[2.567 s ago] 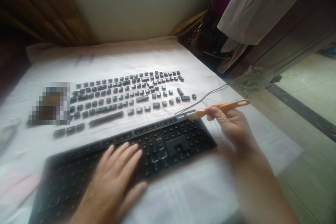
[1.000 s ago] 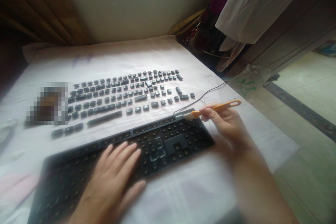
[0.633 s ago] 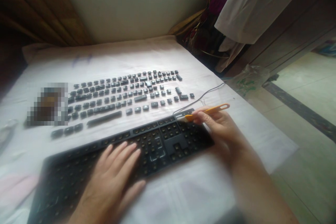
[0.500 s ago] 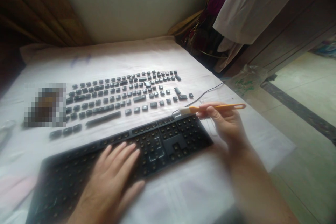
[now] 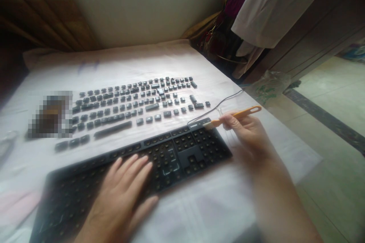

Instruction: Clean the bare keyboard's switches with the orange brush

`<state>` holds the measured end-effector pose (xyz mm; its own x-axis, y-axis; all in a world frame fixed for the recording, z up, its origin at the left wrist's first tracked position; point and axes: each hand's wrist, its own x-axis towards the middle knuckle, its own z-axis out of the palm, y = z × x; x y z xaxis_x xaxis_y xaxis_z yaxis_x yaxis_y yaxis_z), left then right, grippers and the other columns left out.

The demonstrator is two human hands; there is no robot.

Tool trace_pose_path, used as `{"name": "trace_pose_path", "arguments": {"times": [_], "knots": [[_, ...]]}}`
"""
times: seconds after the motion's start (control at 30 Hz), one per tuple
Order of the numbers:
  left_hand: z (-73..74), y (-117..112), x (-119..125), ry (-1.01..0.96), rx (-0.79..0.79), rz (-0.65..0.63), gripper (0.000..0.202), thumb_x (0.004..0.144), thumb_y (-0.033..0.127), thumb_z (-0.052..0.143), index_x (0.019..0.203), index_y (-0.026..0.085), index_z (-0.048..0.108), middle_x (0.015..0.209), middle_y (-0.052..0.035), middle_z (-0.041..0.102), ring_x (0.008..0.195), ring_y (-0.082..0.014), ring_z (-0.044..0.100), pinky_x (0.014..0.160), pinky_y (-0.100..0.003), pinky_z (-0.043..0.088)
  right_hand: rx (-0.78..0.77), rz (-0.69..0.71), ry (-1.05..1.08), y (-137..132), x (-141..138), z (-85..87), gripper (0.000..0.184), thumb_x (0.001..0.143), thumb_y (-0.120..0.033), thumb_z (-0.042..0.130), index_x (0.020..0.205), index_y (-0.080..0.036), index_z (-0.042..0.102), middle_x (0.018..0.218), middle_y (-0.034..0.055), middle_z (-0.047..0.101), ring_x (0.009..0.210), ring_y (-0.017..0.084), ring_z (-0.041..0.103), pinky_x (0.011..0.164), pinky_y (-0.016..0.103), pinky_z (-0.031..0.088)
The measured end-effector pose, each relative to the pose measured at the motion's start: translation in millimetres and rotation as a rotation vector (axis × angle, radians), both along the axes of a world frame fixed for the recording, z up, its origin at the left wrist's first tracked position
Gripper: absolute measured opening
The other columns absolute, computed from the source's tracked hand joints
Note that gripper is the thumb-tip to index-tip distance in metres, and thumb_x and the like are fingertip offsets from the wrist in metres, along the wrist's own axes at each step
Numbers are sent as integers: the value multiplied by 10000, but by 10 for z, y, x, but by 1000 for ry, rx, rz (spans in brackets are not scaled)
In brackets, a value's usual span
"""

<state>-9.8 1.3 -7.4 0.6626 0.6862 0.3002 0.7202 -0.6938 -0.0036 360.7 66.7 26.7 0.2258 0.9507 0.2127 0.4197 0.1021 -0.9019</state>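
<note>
We observe the left hand [image 5: 127,182] palm down over the keyboard [image 5: 196,156], fingers extended, slightly spread, thumb out to the side, gripping nothing; contact pressure we cannot tell. The right hand [image 5: 246,133] is closed in a pinch, thumb against fingers, around the brush [image 5: 242,113], its bristles at the keyboard's far right corner, beside the white lettering; whether they touch we cannot tell. The keyboard lies aslant on the white cloth [image 5: 185,216], its key positions bare. Beyond it we note loose keycaps [image 5: 152,107] in rows and a thin cable [image 5: 216,107].
</note>
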Motion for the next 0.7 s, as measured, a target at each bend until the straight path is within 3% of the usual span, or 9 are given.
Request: {"name": "trace_pose_path", "arguments": {"times": [0.33, 0.53, 0.7], "knots": [[-12, -1, 3, -13, -23, 17, 698, 918, 559, 611, 1507, 215, 464, 1486, -85, 599, 1381, -312, 536, 1247, -504, 264, -17, 74, 20, 7, -34, -1, 493, 800, -697, 739, 760, -206, 759, 668, 36, 716, 631, 184, 665, 633, 311, 569], [-10, -5, 0, -10, -14, 13, 693, 917, 542, 621, 1505, 208, 468, 1490, -81, 595, 1385, -303, 534, 1247, -501, 268, 37, -18, 18, -9, -10, 45, 465, 795, -702, 739, 765, -239, 759, 626, 15, 695, 593, 187, 662, 601, 323, 574], [1, -4, 1, -20, -12, 10, 679, 924, 535, 614, 1504, 213, 470, 1476, -81, 608, 1379, -301, 541, 1242, -502, 282, -17, -2, -2, -31, -2, -13, 435, 801, -661, 758, 775, -228, 763, 630, 11, 681, 609, 183, 637, 605, 310, 536]]}}
